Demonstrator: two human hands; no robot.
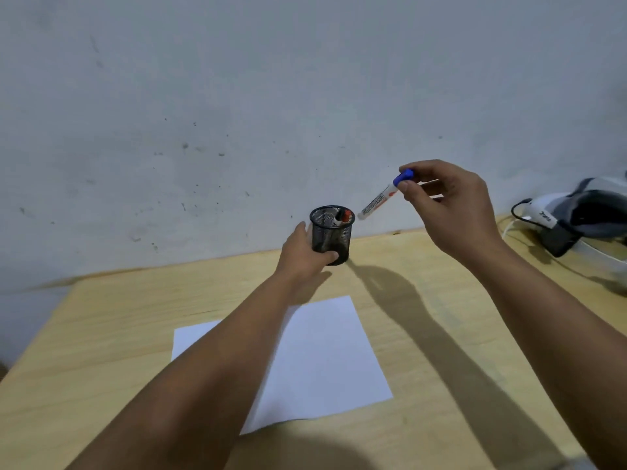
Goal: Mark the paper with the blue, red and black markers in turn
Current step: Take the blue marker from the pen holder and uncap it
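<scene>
Blue marker (385, 197) pinched at cap by right hand (451, 212), tilted, above right of holder (331, 236); left hand (305, 251) grips holder; paper (322, 361) near, below.

Right hand (451, 205) pinching blue marker (385, 196) by its cap, tilted above black mesh cup (331, 237). Left hand (305, 254) gripping the cup on wooden table (118, 320). Red marker (342, 217) inside, perhaps beside another; white paper (325, 361) nearer.

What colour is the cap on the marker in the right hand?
Blue, seen in the head view: the cap tops the marker pinched by the right hand.
</scene>
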